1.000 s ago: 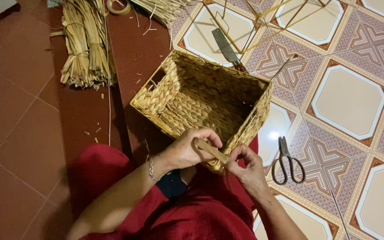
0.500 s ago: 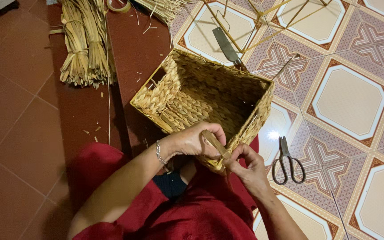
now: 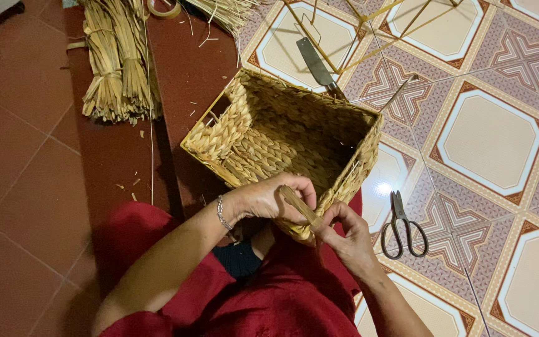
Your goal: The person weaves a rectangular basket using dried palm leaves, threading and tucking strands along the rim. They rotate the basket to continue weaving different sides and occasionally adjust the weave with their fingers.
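**A:** In the head view, your left hand (image 3: 269,198) curls over the near rim of the rectangular woven basket (image 3: 282,140), fingers together and clamped on a flat tan fibre strand (image 3: 299,206). Your right hand (image 3: 344,234) meets it from below, fingertips pinched on the lower end of that same strand, right at the basket's near corner.

**B:** So where does the basket sit?

**A:** Tilted on your lap against the red garment (image 3: 282,299), its open mouth facing up and away from you, half over the dark red floor and half over the patterned tiles (image 3: 488,137).

**B:** And which step do you make it?

**A:** I judge you are working the strand into the rim weave at that corner. The move in hand seems to call for steady tension between both hands, so the strand lies flat against the braid and does not twist.

**B:** Any packages, labels or signs?

**A:** None that I can see. There is a bundle of dried straw (image 3: 116,62) lying at the upper left, well apart from you, and a roll of tape (image 3: 163,7) at the top edge. Black-handled scissors (image 3: 403,224) lie on the tiles just right of your right hand. A knife blade (image 3: 316,62) lies beyond the basket, beside a thin yellow wire frame (image 3: 400,19).
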